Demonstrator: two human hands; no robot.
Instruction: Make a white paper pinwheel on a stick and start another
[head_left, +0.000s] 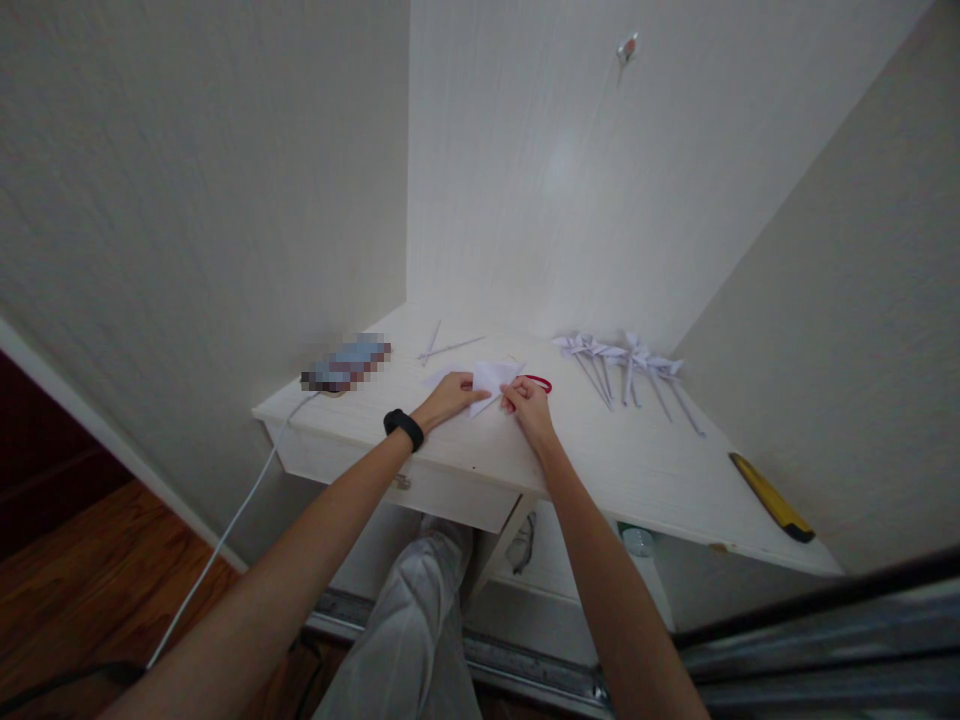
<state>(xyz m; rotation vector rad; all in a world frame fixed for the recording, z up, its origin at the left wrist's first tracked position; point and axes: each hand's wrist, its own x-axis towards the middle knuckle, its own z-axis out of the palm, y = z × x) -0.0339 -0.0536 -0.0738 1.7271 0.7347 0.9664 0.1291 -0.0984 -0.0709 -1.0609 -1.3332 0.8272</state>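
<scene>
A piece of white paper (489, 380), cut or folded with slanted edges, is held between both hands just above the white desk. My left hand (452, 396), with a black band on its wrist, pinches the paper's left side between thumb and fingers. On the right, my right hand (527, 402) has its fingertips closed on the paper's edge. A red loop (538, 382), perhaps a scissors handle, shows behind my right hand; the rest of it is hidden. Two thin paper sticks (454, 346) lie on the desk beyond my left hand.
Several paper pinwheels (630, 355) on rolled sticks lie at the back right of the white desk (600, 450). A blurred phone-like object (349, 362) with a white cable (225, 530) sits at left. A yellow-and-black tool (771, 495) lies near the right edge. Walls enclose the desk.
</scene>
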